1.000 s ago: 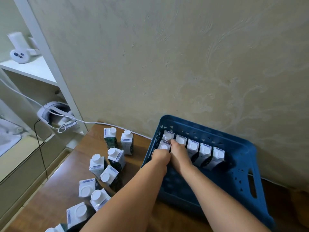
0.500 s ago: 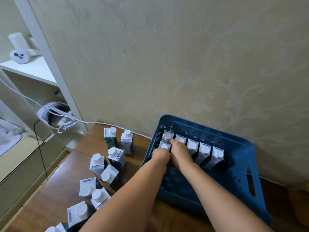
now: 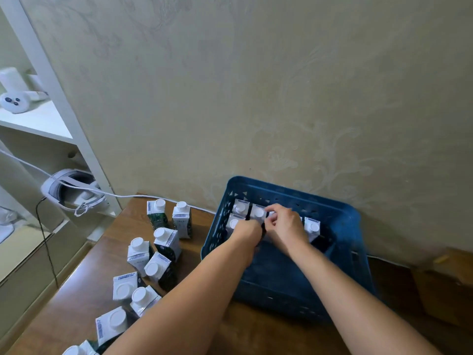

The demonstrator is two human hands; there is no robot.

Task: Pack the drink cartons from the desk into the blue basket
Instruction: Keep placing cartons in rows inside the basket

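Both hands are down inside the blue basket [image 3: 340, 219], working at the row of drink cartons that stand against its far wall, so the step in hand looks like settling a carton into the start of a second row. The left hand [image 3: 247, 230] has its fingers curled downward just this side of a white-capped carton [image 3: 233, 222] in the basket's far left corner; whether it grips that carton or only steadies it cannot be told, since the fingers are hidden behind the knuckles. The right hand [image 3: 285, 224], touching the left at the fingertips, is curled with thumb and forefinger pinched near the cap of a back-row carton [image 3: 258, 213]; it seems to nudge it rather than lift it. To the right of that hand another packed carton [image 3: 312, 228] stands upright, and nearer the person the basket floor is bare. Well to the left of the left forearm, a loose group of upright cartons [image 3: 143, 254] waits on the brown wooden desk [image 3: 84, 298]. The next move likely calls for letting go, reaching left across the basket rim, and taking a carton by its body so it goes in upright and snug beside its neighbours. Beyond the hands rises a pale patterned wall [image 3: 256, 98]; far to the left a white headset [image 3: 71, 193] with a cable sits in a white shelf unit [image 3: 58, 98].
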